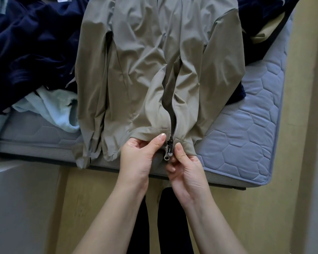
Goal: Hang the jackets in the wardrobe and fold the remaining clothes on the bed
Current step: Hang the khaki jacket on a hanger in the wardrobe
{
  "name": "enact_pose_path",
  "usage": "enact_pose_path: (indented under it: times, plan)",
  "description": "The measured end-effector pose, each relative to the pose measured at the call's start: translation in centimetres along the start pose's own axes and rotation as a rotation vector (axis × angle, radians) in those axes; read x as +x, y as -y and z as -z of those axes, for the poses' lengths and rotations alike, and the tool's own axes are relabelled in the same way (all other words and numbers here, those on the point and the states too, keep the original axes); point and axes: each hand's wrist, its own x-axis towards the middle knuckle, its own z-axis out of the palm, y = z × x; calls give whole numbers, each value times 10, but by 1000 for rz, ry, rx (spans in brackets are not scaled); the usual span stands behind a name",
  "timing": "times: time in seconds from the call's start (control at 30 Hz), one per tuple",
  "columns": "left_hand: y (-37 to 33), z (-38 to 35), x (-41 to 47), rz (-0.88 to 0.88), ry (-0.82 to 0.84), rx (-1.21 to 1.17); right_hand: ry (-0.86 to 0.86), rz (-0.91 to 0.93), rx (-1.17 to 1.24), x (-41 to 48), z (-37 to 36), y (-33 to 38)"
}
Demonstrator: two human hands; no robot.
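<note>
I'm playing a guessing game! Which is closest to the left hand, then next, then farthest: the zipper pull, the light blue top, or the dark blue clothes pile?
1. The zipper pull, right beside the left hand, at the jacket's hem.
2. The light blue top, left on the bed.
3. The dark blue clothes pile, far back left.

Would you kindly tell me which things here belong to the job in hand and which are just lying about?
In hand: jacket, its zip, left hand and right hand pinching the hem.
Lying about: navy clothes, pale blue garment, mattress.
</note>
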Motion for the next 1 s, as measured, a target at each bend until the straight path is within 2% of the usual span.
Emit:
enact_pose_path:
  times: [0.33, 0.43, 0.87, 1.0]
  plan:
    - [0, -1, 4, -171, -73, 130, -71, 50, -18, 1, -9, -4]
    - [0, -1, 7, -198, -44, 162, -100, 64, -11, 1, -11, -3]
    - [6, 1, 19, -184, 87, 379, -241, 72, 42, 18, -12, 13]
    - [8, 4, 26, -142, 79, 408, -245, -21, -63, 21, -5, 15]
